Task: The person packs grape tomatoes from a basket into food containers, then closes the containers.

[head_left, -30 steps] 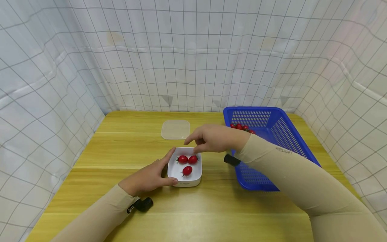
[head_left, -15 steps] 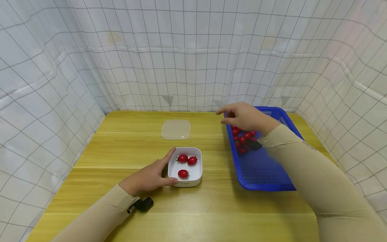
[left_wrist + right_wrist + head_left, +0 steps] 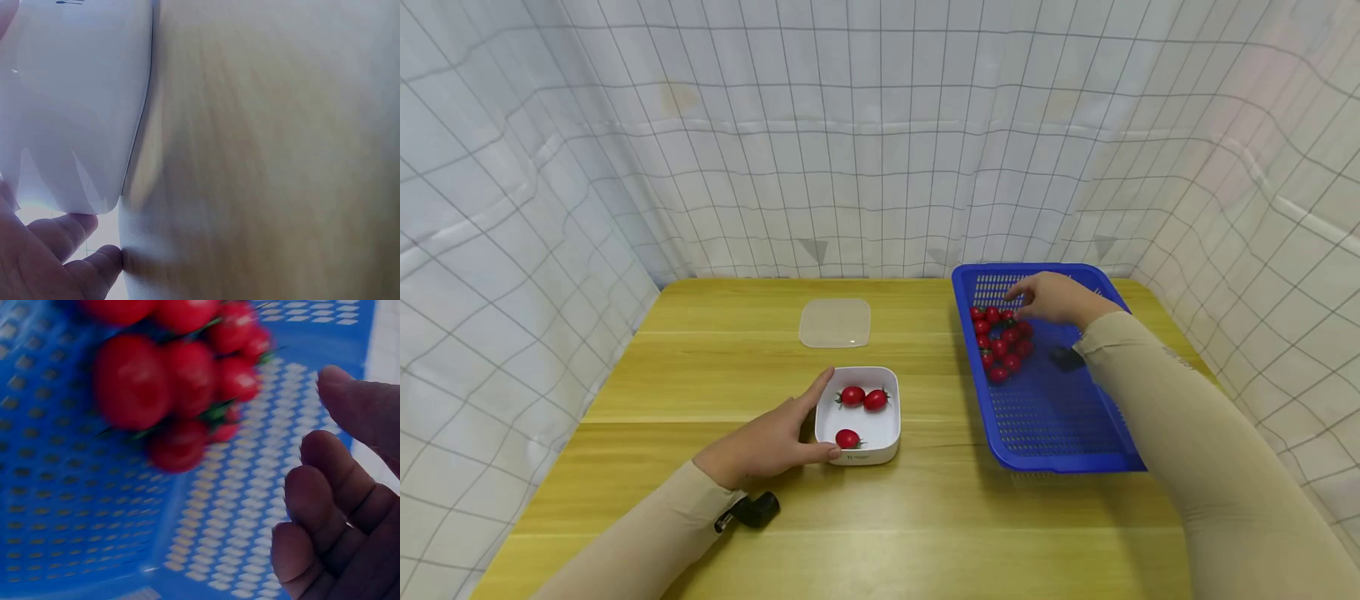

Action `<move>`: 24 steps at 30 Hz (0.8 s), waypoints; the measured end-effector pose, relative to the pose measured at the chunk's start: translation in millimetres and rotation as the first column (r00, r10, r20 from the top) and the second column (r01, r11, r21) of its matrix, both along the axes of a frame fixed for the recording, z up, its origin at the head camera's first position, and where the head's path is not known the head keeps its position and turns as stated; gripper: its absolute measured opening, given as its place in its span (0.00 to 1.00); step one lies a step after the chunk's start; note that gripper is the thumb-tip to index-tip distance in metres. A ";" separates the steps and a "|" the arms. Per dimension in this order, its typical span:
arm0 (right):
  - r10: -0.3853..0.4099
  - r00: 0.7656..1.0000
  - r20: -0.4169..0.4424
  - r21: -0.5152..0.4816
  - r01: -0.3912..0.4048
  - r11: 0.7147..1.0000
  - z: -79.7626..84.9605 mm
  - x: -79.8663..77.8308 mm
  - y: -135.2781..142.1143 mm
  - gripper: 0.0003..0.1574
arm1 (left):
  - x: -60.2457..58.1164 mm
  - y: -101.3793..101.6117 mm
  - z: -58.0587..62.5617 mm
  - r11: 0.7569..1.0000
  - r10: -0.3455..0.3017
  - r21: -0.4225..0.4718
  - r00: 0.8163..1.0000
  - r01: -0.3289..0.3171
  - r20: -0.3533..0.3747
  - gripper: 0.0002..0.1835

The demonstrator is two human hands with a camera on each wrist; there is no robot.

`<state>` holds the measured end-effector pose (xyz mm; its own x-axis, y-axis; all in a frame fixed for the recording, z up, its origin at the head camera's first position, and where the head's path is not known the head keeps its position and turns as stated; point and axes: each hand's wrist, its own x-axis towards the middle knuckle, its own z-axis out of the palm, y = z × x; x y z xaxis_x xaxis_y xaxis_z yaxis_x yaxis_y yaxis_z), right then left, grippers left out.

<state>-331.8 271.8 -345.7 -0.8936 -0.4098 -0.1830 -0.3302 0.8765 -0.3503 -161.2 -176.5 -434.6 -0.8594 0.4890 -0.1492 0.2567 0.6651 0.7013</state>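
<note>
My left hand (image 3: 775, 437) grips the left side of a small white square food container (image 3: 868, 423), thumb at the front corner and index finger at the far one. Inside lie 3 red cherry tomatoes (image 3: 852, 396) with green stems. The left wrist view catches the container's smooth outer wall (image 3: 75, 106) with fingers (image 3: 65, 231) against it. My right hand (image 3: 1056, 298) is over the blue basket (image 3: 1060, 425), beside a cluster of cherry tomatoes (image 3: 1000, 348). In the right wrist view its fingers (image 3: 309, 494) are slightly bent and hold nothing, apart from the tomatoes (image 3: 134, 381).
A translucent flat lid (image 3: 835, 323) lies on the wooden table (image 3: 700, 375) behind the container. The basket's raised rim stands around the tomatoes at the right. White gridded curtains (image 3: 880, 150) close in the back and both sides.
My right hand has gone from above the container to the right and down into the basket area. One tomato in the container has rolled toward its front left. The left hand stays put.
</note>
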 end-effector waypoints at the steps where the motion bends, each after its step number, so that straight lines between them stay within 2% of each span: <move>1: 0.001 1.000 0.016 0.000 -0.001 1.000 -4.8 -1.3 4.4 0.25 | 0.2 0.1 0.0 1.000 0.000 -0.003 1.000 0.000 -0.003 0.64; 5: -0.003 1.000 0.015 0.015 0.003 1.000 -19.5 -4.3 20.1 0.24 | 0.8 0.7 1.0 1.000 0.003 -0.011 1.000 -0.003 0.004 0.64; 10: 0.000 1.000 0.016 0.020 0.000 1.000 -28.9 -7.0 32.6 0.24 | 0.6 0.6 1.3 1.000 -0.007 -0.004 1.000 0.007 -0.007 0.64; 18: 0.046 0.998 0.034 0.019 -0.046 0.999 -38.8 -12.5 32.8 0.24 | -0.3 -0.1 0.1 1.000 -0.018 0.000 1.000 0.018 -0.016 0.63; 24: 0.039 0.997 0.059 0.080 -0.044 0.996 -45.9 -12.5 31.2 0.26 | -1.1 -0.1 -1.1 1.000 -0.017 -0.004 1.000 0.017 -0.012 0.64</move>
